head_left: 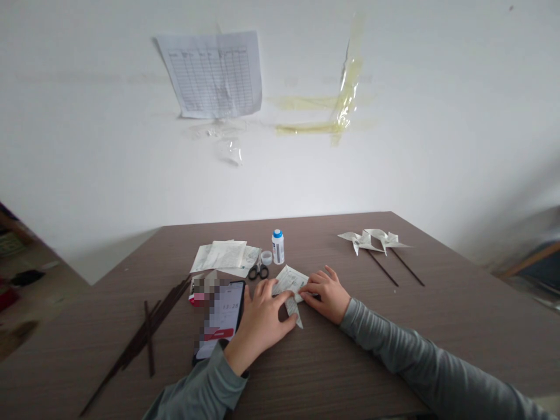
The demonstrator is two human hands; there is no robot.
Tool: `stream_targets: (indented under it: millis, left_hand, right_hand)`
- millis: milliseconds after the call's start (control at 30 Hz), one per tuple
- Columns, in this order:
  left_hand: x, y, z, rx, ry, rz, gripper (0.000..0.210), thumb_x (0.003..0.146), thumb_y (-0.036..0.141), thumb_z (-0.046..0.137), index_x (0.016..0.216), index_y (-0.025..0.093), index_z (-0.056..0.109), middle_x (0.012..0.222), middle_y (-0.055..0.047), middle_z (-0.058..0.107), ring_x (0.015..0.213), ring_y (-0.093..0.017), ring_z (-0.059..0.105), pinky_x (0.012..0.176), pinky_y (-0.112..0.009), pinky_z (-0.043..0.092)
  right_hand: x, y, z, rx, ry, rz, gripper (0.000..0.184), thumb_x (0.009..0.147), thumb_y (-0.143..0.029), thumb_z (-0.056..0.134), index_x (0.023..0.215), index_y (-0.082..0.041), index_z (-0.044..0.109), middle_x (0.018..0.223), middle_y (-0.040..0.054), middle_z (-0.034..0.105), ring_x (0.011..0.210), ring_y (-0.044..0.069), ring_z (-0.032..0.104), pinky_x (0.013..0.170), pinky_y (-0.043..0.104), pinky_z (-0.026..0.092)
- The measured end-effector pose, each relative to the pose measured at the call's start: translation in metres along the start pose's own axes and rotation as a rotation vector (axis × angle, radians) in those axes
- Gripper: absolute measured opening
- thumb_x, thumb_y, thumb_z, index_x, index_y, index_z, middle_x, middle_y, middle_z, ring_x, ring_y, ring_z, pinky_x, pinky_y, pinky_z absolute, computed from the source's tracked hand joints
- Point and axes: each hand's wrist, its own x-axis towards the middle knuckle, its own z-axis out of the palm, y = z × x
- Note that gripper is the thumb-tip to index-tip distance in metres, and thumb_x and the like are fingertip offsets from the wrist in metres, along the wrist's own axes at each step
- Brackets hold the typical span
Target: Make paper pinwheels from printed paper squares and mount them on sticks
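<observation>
From here I see the left hand spread fairly wide, thumb apart, fingers at the partly folded printed paper on the table between the hands. The right hand is narrower, fingers bent, touching the paper's right edge; I can't tell whether it pinches. Both are palm-down. Beyond stands 1 blue-capped bottle, contents hidden; 2 pinwheels lie to the right.
</observation>
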Motion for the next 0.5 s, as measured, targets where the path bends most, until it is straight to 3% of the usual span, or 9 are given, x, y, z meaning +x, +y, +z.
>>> stream_targets:
  millis: [267, 400, 500]
  left_hand:
    - [0.000, -0.001, -0.002, -0.008, 0.031, 0.008, 0.048, 0.106, 0.039, 0.097, 0.154, 0.036, 0.098, 0.186, -0.018, 0.075, 0.179, -0.060, 0.062, 0.153, -0.096, 0.038]
    - [0.001, -0.005, 0.001, 0.012, 0.025, 0.002, 0.053, 0.106, 0.043, 0.098, 0.159, 0.039, 0.096, 0.189, -0.017, 0.072, 0.181, -0.058, 0.060, 0.153, -0.094, 0.039]
    - [0.001, -0.007, 0.002, 0.020, 0.032, 0.011, 0.051, 0.105, 0.046, 0.098, 0.156, 0.041, 0.097, 0.188, -0.016, 0.074, 0.180, -0.057, 0.061, 0.153, -0.092, 0.041]
  right_hand:
    - [-0.001, -0.001, -0.009, 0.049, -0.024, -0.031, 0.025, 0.122, -0.033, 0.079, 0.124, -0.037, 0.104, 0.118, 0.0115, 0.096, 0.124, 0.039, 0.088, 0.151, 0.086, 0.046]
    - [-0.001, 0.001, -0.001, 0.031, 0.037, -0.013, 0.038, 0.127, -0.034, 0.070, 0.108, -0.039, 0.103, 0.111, 0.0114, 0.096, 0.120, 0.037, 0.090, 0.152, 0.081, 0.048]
    - [-0.001, 0.004, 0.008, 0.024, 0.058, -0.006, 0.041, 0.128, -0.036, 0.068, 0.107, -0.041, 0.102, 0.108, 0.0106, 0.096, 0.119, 0.038, 0.090, 0.153, 0.080, 0.048]
